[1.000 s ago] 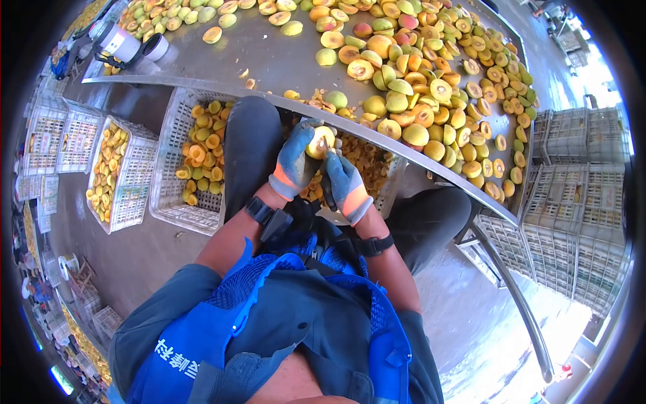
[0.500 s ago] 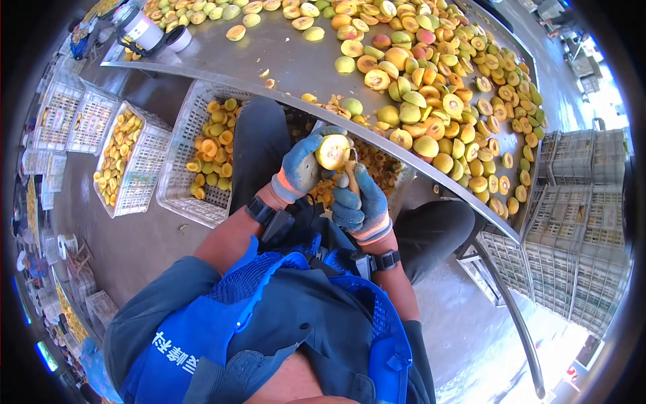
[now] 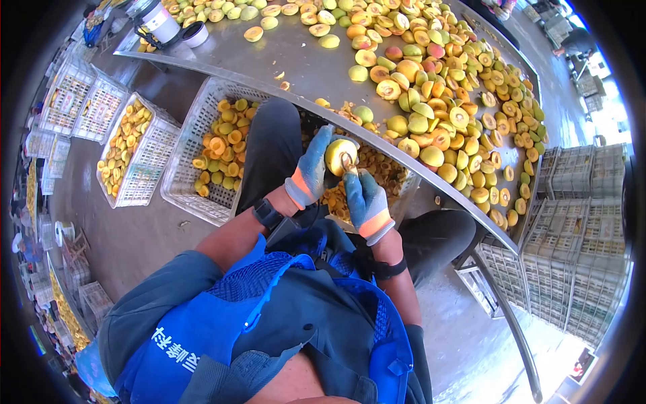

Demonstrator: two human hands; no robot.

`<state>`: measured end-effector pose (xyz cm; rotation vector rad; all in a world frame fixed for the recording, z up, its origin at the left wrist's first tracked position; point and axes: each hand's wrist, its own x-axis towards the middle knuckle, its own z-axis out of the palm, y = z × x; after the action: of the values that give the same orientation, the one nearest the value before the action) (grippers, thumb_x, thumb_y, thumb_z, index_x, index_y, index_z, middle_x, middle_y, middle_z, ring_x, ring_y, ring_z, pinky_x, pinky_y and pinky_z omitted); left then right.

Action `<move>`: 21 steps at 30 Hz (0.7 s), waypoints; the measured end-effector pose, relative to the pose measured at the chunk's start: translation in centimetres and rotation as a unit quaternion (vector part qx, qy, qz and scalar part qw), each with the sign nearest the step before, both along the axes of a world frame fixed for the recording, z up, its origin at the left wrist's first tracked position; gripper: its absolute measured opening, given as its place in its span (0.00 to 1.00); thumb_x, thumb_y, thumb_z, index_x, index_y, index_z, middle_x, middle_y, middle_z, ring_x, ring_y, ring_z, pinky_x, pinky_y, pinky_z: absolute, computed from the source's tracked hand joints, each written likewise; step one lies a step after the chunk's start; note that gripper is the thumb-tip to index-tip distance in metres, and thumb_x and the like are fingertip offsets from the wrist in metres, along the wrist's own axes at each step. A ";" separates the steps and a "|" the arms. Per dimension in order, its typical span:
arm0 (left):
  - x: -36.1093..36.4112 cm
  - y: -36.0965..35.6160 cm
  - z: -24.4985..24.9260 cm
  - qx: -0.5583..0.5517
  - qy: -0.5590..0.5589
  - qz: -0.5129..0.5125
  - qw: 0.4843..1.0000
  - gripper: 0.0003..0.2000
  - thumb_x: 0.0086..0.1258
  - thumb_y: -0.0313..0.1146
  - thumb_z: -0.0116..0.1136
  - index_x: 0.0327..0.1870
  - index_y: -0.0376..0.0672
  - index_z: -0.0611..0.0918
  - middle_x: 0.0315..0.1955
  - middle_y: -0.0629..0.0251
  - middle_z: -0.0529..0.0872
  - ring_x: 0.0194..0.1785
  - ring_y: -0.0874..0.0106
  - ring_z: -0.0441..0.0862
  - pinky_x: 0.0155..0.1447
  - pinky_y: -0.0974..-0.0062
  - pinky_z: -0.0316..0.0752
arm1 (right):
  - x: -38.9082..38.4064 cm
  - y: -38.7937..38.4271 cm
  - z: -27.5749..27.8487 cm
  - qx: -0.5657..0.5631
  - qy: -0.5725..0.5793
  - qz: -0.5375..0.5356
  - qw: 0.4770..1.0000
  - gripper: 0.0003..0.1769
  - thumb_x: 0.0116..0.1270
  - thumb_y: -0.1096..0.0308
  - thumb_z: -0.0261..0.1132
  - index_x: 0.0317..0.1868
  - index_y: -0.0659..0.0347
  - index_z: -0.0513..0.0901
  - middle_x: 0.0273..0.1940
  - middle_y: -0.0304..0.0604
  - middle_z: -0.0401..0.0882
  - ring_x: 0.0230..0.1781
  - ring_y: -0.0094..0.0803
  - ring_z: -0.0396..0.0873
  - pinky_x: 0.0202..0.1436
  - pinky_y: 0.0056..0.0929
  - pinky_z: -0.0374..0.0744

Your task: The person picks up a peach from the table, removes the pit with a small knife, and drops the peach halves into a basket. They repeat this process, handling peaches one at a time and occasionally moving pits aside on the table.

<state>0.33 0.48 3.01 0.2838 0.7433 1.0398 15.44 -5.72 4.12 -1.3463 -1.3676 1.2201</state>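
In my left hand [image 3: 311,170], gloved in blue and orange, sits a yellow peach half [image 3: 335,159], its cut face turned toward my right hand. The gloved fingers of my right hand [image 3: 367,200] are closed around a small pitting tool [image 3: 348,163]. Its curved metal end is against the middle of the cut face; the handle is mostly hidden by the fingers. Both hands are above a crate of peach scraps [image 3: 383,176] between my knees, under the table's edge.
A metal table [image 3: 299,64] bears many peach halves [image 3: 431,121]. Left of my leg stands a crate [image 3: 176,176] of halves, with another filled crate [image 3: 145,158] beyond. A container [image 3: 160,25] and a cup [image 3: 195,35] are at the table's left end. Stacked crates [image 3: 579,236] rise at right.
The peach half has tilted, its cut face now more toward my right hand. My right hand has turned and the tool's tip has moved into the middle of the face. The view has shifted slightly.
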 end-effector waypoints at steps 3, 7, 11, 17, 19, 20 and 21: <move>-0.4 -0.2 -1.4 0.027 -0.011 -0.015 0.999 0.30 0.82 0.59 0.45 0.59 0.36 0.81 0.46 0.59 0.87 0.49 0.68 0.85 0.55 0.68 0.83 | -0.3 -0.1 1.0 0.021 -0.100 0.016 0.995 0.14 0.80 0.63 0.59 0.49 0.69 0.81 0.30 0.57 0.83 0.31 0.42 0.84 0.36 0.39 0.78; -1.0 -0.7 -0.8 0.063 0.020 -0.034 0.997 0.27 0.84 0.55 0.44 0.58 0.36 0.81 0.45 0.60 0.87 0.47 0.69 0.86 0.54 0.70 0.84 | -0.7 -0.6 1.0 0.035 -0.108 0.019 0.993 0.14 0.81 0.63 0.58 0.47 0.68 0.80 0.29 0.58 0.82 0.30 0.48 0.84 0.35 0.40 0.78; -1.4 -0.8 -1.4 0.082 0.049 -0.051 0.994 0.25 0.84 0.53 0.43 0.57 0.37 0.81 0.44 0.60 0.87 0.46 0.69 0.86 0.54 0.71 0.84 | -1.0 -0.6 1.6 0.011 -0.136 0.034 0.990 0.19 0.81 0.55 0.56 0.47 0.67 0.77 0.29 0.67 0.81 0.35 0.66 0.82 0.35 0.54 0.78; -1.9 -0.2 -3.8 0.193 0.177 -0.059 0.963 0.24 0.85 0.51 0.42 0.55 0.38 0.82 0.44 0.60 0.87 0.46 0.70 0.86 0.54 0.70 0.83 | -1.5 -0.7 1.4 0.033 -0.137 0.022 0.990 0.17 0.80 0.57 0.57 0.46 0.66 0.76 0.29 0.66 0.82 0.34 0.67 0.82 0.35 0.54 0.78; -1.9 -0.2 -4.3 0.214 0.208 -0.048 0.953 0.24 0.85 0.52 0.41 0.54 0.39 0.82 0.44 0.61 0.87 0.46 0.70 0.86 0.54 0.70 0.82 | -1.6 -0.7 1.1 0.044 -0.130 0.021 0.990 0.17 0.80 0.57 0.57 0.46 0.66 0.76 0.29 0.66 0.82 0.34 0.67 0.82 0.35 0.54 0.78; -1.9 -0.3 -4.6 0.217 0.211 -0.047 0.952 0.23 0.85 0.50 0.42 0.53 0.39 0.82 0.43 0.61 0.87 0.46 0.70 0.85 0.55 0.70 0.82 | -1.6 -0.8 1.0 0.048 -0.126 0.021 0.991 0.17 0.80 0.57 0.57 0.45 0.66 0.76 0.30 0.66 0.82 0.34 0.67 0.82 0.35 0.54 0.78; -2.0 -0.3 -4.7 0.221 0.215 -0.045 0.950 0.21 0.84 0.49 0.44 0.52 0.39 0.81 0.43 0.61 0.87 0.46 0.70 0.85 0.55 0.70 0.82 | -1.6 -0.9 0.9 0.046 -0.123 0.021 0.991 0.17 0.80 0.56 0.57 0.45 0.65 0.76 0.30 0.66 0.82 0.34 0.67 0.82 0.35 0.54 0.78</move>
<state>-1.64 0.16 -1.73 0.9460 0.8692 1.0616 13.83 -6.59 5.02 -1.4451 -1.6115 1.0282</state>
